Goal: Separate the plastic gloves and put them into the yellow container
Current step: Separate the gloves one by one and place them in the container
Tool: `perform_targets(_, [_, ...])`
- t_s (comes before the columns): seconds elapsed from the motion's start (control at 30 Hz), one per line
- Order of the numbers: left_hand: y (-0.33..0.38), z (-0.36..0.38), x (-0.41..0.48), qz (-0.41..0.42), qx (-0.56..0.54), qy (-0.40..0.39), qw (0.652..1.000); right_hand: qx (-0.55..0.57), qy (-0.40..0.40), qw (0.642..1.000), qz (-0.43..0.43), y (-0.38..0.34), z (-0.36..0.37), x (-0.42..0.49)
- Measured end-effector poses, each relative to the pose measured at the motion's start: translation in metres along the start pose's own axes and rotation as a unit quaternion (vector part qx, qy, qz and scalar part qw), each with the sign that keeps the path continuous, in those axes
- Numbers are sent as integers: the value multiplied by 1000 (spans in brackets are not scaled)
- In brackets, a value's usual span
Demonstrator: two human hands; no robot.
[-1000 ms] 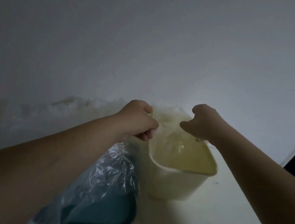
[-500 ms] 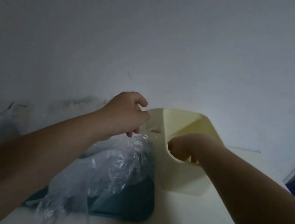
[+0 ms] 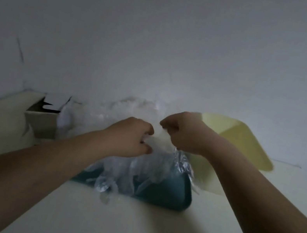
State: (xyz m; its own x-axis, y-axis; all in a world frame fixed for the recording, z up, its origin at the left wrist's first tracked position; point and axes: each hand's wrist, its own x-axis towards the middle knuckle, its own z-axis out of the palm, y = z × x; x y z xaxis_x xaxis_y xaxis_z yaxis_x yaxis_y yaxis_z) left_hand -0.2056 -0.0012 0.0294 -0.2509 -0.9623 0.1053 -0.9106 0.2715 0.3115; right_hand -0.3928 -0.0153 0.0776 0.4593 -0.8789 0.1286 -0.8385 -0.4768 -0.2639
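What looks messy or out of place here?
The crumpled plastic gloves spill over the near edge of the teal tray, and a bit of the plastic lies on the table.

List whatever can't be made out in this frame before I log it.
All head view, dim.
Fingertips of left hand and right hand: hidden behind the knuckles, so whether they pinch one plastic glove or several is unclear.
Glove pile in the teal tray: clear crumpled film, uncountable.
Yellow container: bottom hidden by the right forearm.
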Motion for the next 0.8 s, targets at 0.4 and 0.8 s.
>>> perform_targets(0.4, [-29,-30,-19,-27,-150,175,973,102,90,991,11,-2,37,19])
perform_targets(0.8, [-16,-25,11,-13,-28,134,990,293,173,940,33,15,60,41])
